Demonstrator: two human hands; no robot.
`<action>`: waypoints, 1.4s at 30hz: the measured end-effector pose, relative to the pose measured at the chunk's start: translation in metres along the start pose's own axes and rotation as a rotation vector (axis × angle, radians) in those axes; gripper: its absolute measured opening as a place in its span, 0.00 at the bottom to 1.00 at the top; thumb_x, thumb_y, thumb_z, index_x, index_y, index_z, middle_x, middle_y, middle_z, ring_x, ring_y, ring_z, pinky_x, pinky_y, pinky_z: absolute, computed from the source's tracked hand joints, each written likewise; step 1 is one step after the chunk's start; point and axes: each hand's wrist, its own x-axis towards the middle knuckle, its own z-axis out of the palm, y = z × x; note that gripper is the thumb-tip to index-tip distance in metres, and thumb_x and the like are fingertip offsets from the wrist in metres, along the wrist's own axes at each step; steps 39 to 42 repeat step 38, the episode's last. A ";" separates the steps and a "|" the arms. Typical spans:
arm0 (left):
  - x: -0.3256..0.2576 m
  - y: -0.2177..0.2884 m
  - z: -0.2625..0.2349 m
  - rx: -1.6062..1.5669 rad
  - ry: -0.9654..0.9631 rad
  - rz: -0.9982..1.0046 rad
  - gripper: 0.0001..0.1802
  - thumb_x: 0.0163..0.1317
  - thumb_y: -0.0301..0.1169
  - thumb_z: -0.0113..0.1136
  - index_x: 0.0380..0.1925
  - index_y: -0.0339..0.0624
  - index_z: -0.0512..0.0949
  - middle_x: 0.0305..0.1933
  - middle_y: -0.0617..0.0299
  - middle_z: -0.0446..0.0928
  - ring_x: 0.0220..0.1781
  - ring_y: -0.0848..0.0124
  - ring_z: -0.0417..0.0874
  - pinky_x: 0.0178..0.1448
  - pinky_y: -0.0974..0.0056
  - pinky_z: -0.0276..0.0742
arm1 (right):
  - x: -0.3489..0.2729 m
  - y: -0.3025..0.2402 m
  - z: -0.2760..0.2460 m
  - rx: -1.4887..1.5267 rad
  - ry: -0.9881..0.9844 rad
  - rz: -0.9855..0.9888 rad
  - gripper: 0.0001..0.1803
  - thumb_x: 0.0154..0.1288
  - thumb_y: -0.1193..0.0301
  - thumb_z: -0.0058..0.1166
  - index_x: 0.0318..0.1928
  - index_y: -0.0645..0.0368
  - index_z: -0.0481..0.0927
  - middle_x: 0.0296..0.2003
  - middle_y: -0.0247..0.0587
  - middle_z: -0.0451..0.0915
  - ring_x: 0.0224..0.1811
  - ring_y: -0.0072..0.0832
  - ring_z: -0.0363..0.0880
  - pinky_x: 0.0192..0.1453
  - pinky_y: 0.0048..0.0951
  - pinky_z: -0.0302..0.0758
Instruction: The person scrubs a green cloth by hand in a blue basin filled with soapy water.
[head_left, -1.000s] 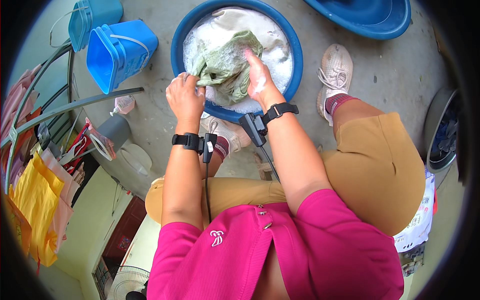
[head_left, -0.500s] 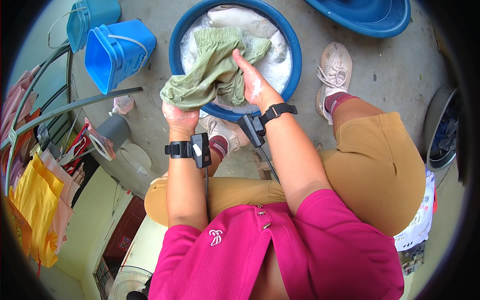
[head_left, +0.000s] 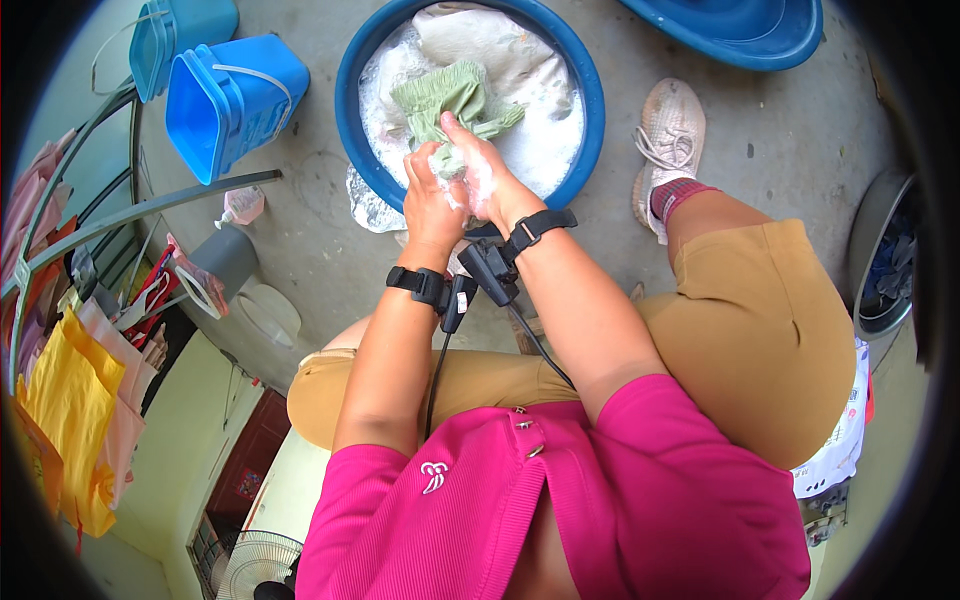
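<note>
A light green garment (head_left: 455, 92) with a gathered elastic edge is bunched over the near part of a blue basin (head_left: 594, 120). My left hand (head_left: 432, 205) is closed, fingers curled round the near end of the cloth. Pressed against it, my right hand (head_left: 480, 178) grips the same cloth, its thumb lying along the top. White suds cling to both hands. Behind the garment, soaked whitish cloth (head_left: 490, 42) lies in foamy water. The part of the garment inside my hands is hidden.
Blue buckets (head_left: 225, 105) stand to the left, beside a metal rack (head_left: 150, 212) hung with clothes and bags. Another blue basin (head_left: 740, 30) is at the far right. A metal tub (head_left: 885, 265) stands right of my knee. Suds lie on the floor by the basin.
My left hand has moved right and up to meet my right hand. The garment, spread between them before, is now bunched and squeezed. A patch of suds now shows on the floor left of the basin.
</note>
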 end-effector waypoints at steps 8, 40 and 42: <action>0.011 -0.015 -0.011 0.111 -0.075 -0.115 0.19 0.50 0.28 0.49 0.45 0.43 0.64 0.33 0.44 0.75 0.35 0.44 0.76 0.40 0.50 0.71 | 0.001 0.010 0.002 -0.304 0.170 -0.058 0.15 0.62 0.61 0.48 0.39 0.61 0.76 0.32 0.39 0.77 0.34 0.27 0.73 0.40 0.28 0.68; 0.001 -0.024 -0.003 0.328 -0.033 0.356 0.25 0.50 0.30 0.56 0.50 0.43 0.63 0.53 0.51 0.60 0.56 0.50 0.57 0.62 0.47 0.51 | 0.001 -0.011 -0.001 -0.162 -0.088 0.058 0.25 0.57 0.57 0.55 0.50 0.61 0.71 0.44 0.42 0.76 0.48 0.30 0.73 0.57 0.34 0.67; 0.001 -0.024 -0.003 0.328 -0.033 0.356 0.25 0.50 0.30 0.56 0.50 0.43 0.63 0.53 0.51 0.60 0.56 0.50 0.57 0.62 0.47 0.51 | 0.001 -0.011 -0.001 -0.162 -0.088 0.058 0.25 0.57 0.57 0.55 0.50 0.61 0.71 0.44 0.42 0.76 0.48 0.30 0.73 0.57 0.34 0.67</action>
